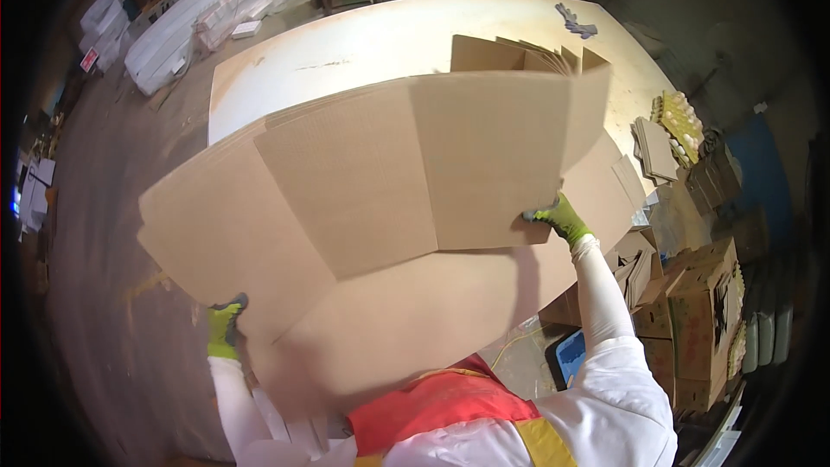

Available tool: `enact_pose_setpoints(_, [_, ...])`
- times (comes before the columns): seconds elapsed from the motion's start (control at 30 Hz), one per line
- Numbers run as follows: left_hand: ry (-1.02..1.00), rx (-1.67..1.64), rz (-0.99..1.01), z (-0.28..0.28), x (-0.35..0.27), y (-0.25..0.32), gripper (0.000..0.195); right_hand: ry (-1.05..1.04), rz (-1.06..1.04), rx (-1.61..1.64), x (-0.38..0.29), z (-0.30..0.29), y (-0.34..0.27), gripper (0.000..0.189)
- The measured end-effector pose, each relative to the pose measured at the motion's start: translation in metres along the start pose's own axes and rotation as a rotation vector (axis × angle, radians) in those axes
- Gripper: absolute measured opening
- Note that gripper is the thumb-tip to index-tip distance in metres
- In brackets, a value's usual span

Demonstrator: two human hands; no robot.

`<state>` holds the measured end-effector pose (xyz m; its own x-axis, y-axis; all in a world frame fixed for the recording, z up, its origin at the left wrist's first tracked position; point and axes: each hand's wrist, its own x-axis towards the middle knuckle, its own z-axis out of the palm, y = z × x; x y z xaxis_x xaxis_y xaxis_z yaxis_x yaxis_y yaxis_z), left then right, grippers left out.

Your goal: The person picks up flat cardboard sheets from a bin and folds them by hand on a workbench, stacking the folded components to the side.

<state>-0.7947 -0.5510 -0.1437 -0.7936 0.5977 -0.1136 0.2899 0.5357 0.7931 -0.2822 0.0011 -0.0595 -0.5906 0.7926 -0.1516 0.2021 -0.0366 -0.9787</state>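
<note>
A large creased sheet of corrugated cardboard spans the space before me, tilted, with more layers showing behind its top edge. My left hand, in a green glove with dark fingertips, grips its lower left edge. Near the lower right corner, my right hand, gloved alike, has its thumb over the front and its fingers hidden behind. Beneath lies another broad cardboard sheet, reaching close to my red apron. Upright folded cardboard flaps stand behind the right part of the raised sheet.
A white-topped table lies beyond, with grey gloves at its far right. Egg trays and small cardboard pieces are at the right edge. Cardboard boxes and a blue bin stand right; wrapped white bundles lie far left.
</note>
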Motion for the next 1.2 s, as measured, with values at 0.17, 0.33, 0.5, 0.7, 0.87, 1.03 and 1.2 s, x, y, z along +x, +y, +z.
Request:
enact_pose_setpoints(0.17, [0.023,-0.695,-0.178,-0.007,-0.048,0.085,0.038,-0.194,0.34,-0.325,-0.015,-0.028,-0.06,0.039])
enact_pose_setpoints(0.33, [0.034,-0.754,-0.593,0.034,-0.109,0.085,0.043,-0.184,0.299,-0.585,-0.003,0.001,-0.047,0.056])
enact_pose_setpoints(0.5, [-0.01,-0.296,-0.778,-0.016,-0.217,-0.029,0.034,-0.548,0.53,-0.179,0.022,0.077,-0.042,0.07])
enact_pose_setpoints(0.7, [0.118,-0.065,-0.774,-0.051,-0.269,-0.029,0.049,-0.463,0.266,-0.526,0.01,0.121,0.049,0.079])
enact_pose_setpoints(0.87, [0.638,1.039,-0.361,-0.012,-0.195,0.045,0.057,-0.469,0.428,-0.494,0.002,0.121,0.043,0.097])
enact_pose_setpoints(1.03, [0.199,0.54,0.555,0.177,-0.029,0.225,0.062,-0.519,0.433,-0.44,0.002,0.136,0.046,0.093])
enact_pose_setpoints(1.2, [-0.091,0.685,0.603,0.318,0.014,0.27,0.062,-0.439,0.218,-0.527,-0.009,0.145,0.062,0.077])
